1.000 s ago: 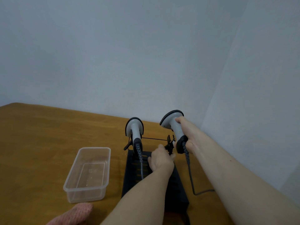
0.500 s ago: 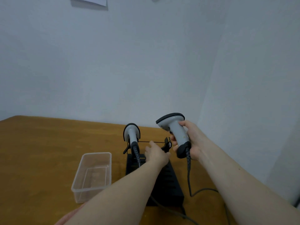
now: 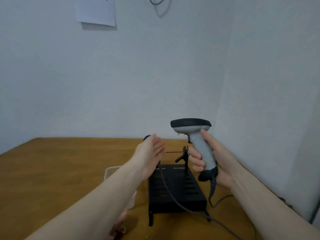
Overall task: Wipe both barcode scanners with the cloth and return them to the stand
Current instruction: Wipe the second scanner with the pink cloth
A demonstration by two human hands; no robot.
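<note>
The scanner [image 3: 197, 141] in hand is a pistol-shaped thing: a light grey body with a flat black head on top, turned level, and a black cap at the foot of the handle where a dark cable [image 3: 212, 193] leaves it and drops to the table. It is upright, lifted clear above the stand and a little to its right. The right hand [image 3: 213, 161] grips the handle, fingers curled round the front and the thumb lying up the back toward the head.

The left hand [image 3: 152, 153] is out in front of the stand's left side, fingers straight and close together, holding nothing. Just behind its fingertips a dark rounded edge of the second scanner [image 3: 146, 137] peeps out; most of it is hidden by the hand, so how it sits cannot be told. Its grey cable [image 3: 173, 196] runs down over the stand toward the near edge.

The stand [image 3: 178, 187] is a black slotted base with a thin bar and a small black bracket at the back, sitting on a brown wooden table [image 3: 60, 170]. Left of it, mostly behind the left forearm, is a clear plastic tub [image 3: 110, 170]. A bit of pink cloth [image 3: 119, 226] shows at the bottom under the forearm. On the pale wall hang a sheet of paper [image 3: 97, 11] and a loop of wire [image 3: 159, 6]
</note>
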